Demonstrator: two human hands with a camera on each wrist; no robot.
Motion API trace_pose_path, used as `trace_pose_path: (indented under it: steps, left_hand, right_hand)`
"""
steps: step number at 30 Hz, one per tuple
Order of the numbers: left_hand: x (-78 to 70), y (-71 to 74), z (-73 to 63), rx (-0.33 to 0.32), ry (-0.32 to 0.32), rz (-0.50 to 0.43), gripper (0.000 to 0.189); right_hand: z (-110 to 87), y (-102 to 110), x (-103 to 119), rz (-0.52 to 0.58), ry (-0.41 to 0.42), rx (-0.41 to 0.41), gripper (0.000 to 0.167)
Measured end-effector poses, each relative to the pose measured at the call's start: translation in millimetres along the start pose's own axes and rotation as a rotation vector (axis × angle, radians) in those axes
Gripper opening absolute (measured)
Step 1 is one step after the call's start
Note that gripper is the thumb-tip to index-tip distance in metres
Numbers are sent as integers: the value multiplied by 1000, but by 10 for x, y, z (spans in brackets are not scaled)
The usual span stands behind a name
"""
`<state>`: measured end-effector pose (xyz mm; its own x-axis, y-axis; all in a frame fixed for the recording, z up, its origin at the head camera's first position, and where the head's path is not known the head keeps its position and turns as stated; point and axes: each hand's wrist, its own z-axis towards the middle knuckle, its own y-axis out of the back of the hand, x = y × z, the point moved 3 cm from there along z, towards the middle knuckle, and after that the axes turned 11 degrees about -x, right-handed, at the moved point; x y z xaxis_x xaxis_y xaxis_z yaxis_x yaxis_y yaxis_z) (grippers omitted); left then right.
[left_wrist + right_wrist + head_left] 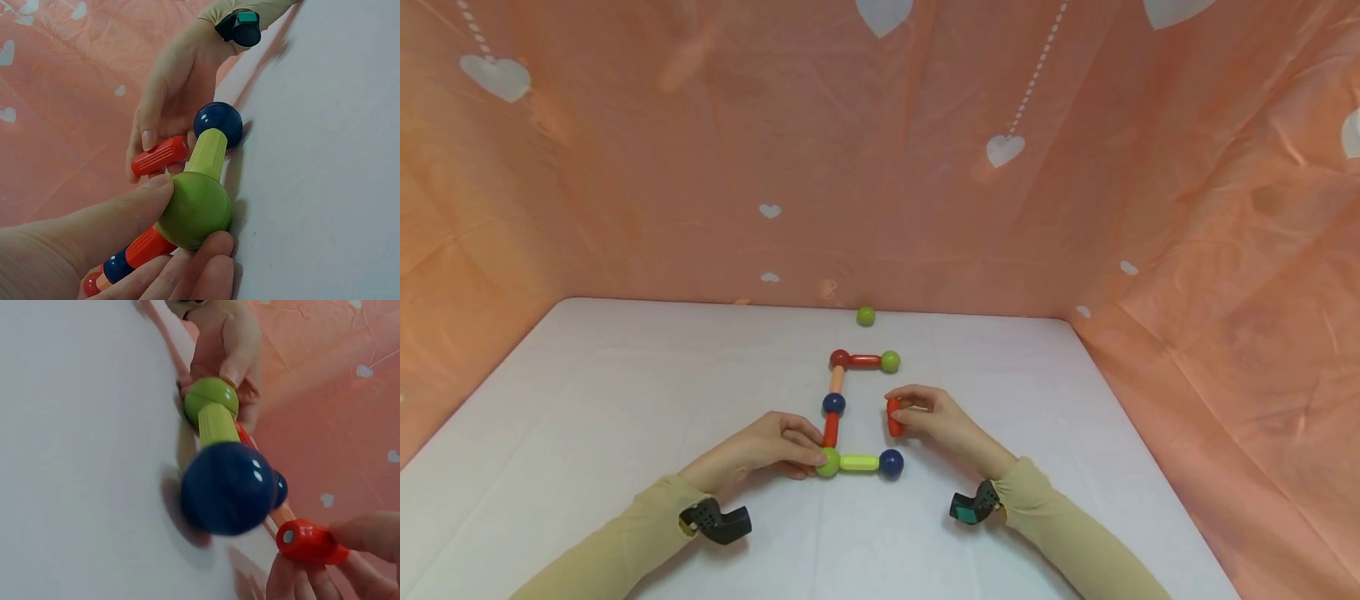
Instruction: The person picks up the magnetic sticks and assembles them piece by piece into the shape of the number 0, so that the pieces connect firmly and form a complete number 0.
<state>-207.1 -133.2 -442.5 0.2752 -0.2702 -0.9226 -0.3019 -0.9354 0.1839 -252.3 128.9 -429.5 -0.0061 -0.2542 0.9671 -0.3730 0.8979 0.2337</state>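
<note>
On the white table lies a chain of magnetic balls and rods. My left hand [782,446] pinches the green ball [195,211] at its near left corner between thumb and fingers. From that ball a yellow-green rod [859,462] runs right to a dark blue ball [891,463]. A red rod [831,430] leads away to another blue ball [833,403], then a peach rod [837,380], a red ball [840,359], a second red rod [865,361] and a green end ball [891,361]. Right of the chain, my right hand [928,412] holds a loose red rod [307,541], its metal end showing.
A lone green ball [866,316] sits near the table's back edge. Orange cloth with white hearts [880,167] hangs behind the table [625,375] and along its sides. Each wrist wears a small black camera [718,521].
</note>
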Motion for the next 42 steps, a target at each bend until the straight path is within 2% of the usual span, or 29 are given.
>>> trace_pose_path:
  steps: [12, 21, 29, 35, 42]
  left_hand:
    - [10, 11, 9, 17, -4, -14, 40]
    - [-17, 8, -1, 14, 0, -25, 40]
    - [-17, -2, -13, 3, 5, 5, 40]
    - [-16, -8, -18, -1, 1, -8, 42]
    - [-27, 25, 13, 30, -11, 14, 43]
  right_hand:
    - [-34, -106, -81, 178, -128, 1, 44]
    - [-70, -90, -79, 163, -137, 15, 42]
    - [-138, -86, -79, 153, -178, -2, 45]
    - [-154, -126, -77, 158, -174, -51, 44]
    - [-164, -158, -100, 166, -170, -96, 50]
